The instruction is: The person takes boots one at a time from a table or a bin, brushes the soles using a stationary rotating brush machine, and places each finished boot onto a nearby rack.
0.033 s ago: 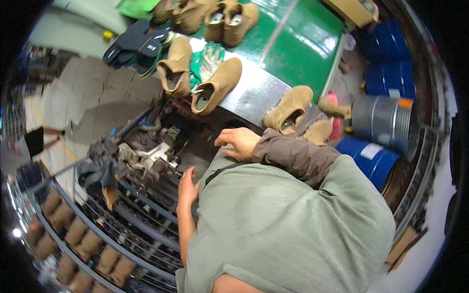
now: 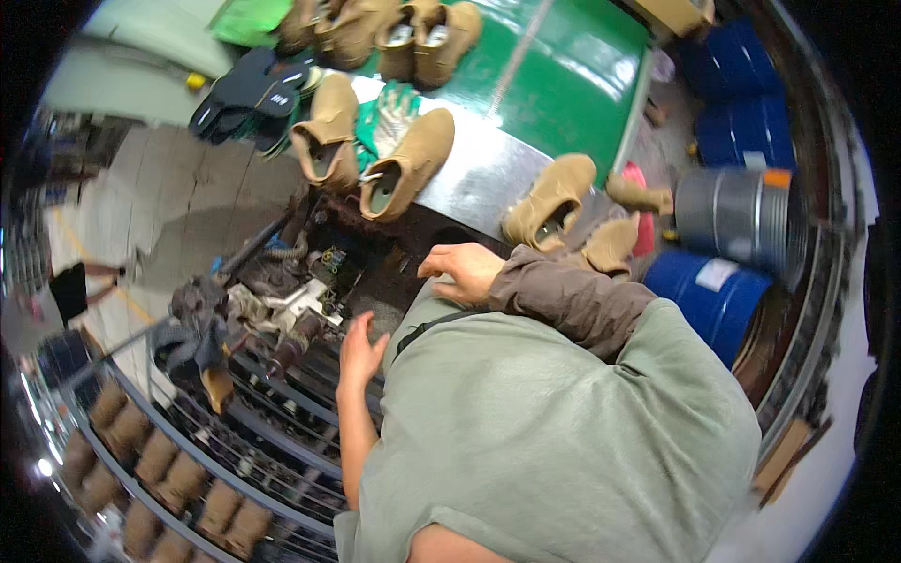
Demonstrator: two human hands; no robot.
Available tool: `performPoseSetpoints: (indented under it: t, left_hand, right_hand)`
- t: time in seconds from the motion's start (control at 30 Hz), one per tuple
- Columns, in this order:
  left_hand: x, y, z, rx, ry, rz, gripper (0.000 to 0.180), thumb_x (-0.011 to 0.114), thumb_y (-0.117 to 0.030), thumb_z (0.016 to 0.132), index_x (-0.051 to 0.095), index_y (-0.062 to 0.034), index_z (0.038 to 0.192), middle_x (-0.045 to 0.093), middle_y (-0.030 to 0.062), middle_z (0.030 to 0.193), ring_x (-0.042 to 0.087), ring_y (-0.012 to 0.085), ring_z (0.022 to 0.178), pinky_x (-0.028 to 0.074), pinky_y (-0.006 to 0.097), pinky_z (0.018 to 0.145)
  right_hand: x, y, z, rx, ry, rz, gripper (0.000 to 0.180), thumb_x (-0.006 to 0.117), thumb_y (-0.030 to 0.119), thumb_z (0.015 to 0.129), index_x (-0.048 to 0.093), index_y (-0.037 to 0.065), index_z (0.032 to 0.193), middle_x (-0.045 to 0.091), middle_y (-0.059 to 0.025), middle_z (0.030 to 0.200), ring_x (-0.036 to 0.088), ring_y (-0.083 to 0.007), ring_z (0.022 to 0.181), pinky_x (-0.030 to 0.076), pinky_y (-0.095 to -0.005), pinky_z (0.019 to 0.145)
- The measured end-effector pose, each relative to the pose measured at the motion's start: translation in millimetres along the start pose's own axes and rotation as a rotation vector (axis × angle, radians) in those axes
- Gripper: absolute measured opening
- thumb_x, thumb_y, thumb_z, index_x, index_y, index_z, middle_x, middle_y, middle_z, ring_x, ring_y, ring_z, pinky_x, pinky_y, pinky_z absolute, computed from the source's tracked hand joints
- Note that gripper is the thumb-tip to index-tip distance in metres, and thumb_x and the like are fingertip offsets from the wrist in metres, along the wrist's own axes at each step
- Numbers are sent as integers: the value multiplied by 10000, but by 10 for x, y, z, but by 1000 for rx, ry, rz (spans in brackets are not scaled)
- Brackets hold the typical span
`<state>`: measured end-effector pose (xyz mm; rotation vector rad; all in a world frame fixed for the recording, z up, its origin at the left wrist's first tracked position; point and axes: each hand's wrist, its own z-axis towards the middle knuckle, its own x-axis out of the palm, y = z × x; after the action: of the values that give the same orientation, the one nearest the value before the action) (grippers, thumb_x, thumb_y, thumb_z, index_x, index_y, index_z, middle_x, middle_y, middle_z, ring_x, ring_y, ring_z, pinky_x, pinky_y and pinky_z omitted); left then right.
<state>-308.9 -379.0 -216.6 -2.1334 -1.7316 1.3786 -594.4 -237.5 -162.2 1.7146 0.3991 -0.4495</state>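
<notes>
My left hand (image 2: 357, 349) is held low beside my waist, fingers stretched and thumb apart, with nothing in it. In front of my belly hovers my right hand (image 2: 465, 272), loosely bent and empty; a brown sleeve (image 2: 572, 302) covers that forearm. Ahead of me, a tan suede shoe (image 2: 410, 161) rests at the edge of the metal strip (image 2: 469, 174). Another tan shoe (image 2: 328, 131) stands left of it, with a white and green glove (image 2: 380, 122) between them. Further right on the strip sits a third tan shoe (image 2: 554, 197).
Black insoles (image 2: 251, 94) and more tan shoes (image 2: 432, 42) lie along the green bench (image 2: 563, 84). A dark machine (image 2: 300, 300) stands at my left, above a metal rack (image 2: 160, 436) holding several shoes. Blue drums (image 2: 709, 300) and a grey drum (image 2: 737, 220) line the right.
The view has turned slightly, so the bench and its shoes sit a little further left and the rack a little further right. Both hands stay empty and nearly in place.
</notes>
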Motion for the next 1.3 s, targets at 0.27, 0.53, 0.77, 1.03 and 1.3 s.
performPoseSetpoints:
  t: [0.27, 0.53, 0.77, 1.03, 1.3]
  left_hand:
    - [-433, -779, 1048, 461, -40, 150, 532, 734, -159, 817, 516, -46, 1289, 614, 167, 1125, 611, 319, 1024, 498, 404, 883]
    - [312, -345, 826, 471, 349, 92, 516, 755, -161, 810, 541, -52, 1267, 648, 148, 1084, 637, 266, 975, 519, 369, 865]
    - [89, 142, 631, 235, 256, 166, 532, 742, -203, 801, 540, -26, 1260, 645, 158, 1117, 638, 282, 1005, 514, 388, 885]
    - [-29, 39, 504, 307, 335, -62, 466, 699, -141, 865, 535, -38, 1289, 642, 155, 1171, 636, 253, 1065, 509, 363, 919]
    - [-962, -1990, 499, 1005, 152, -614, 368, 522, -205, 966, 566, -22, 1282, 611, 137, 1247, 529, 251, 1234, 380, 372, 1072]
  right_hand:
    - [286, -67, -1069, 421, -315, -6, 281, 660, 186, 835, 655, 78, 1095, 633, -115, 1030, 637, -297, 964, 523, -397, 832]
    - [814, -143, -1689, 560, -694, -18, 268, 679, 175, 835, 641, 74, 1080, 635, -120, 1042, 655, -278, 882, 534, -376, 771]
    - [927, -250, -2384, 892, -1172, -297, 451, 759, 243, 800, 542, 107, 1171, 545, -99, 1182, 655, -235, 756, 530, -366, 686]
    - [-387, -221, -2507, 685, -1191, -305, 172, 669, 173, 883, 672, 6, 922, 664, -156, 802, 653, -261, 738, 513, -357, 706]
    - [-1527, 1893, -1365, -184, -613, -41, 245, 691, 189, 824, 577, -5, 726, 474, -79, 623, 491, -238, 571, 372, -322, 546]
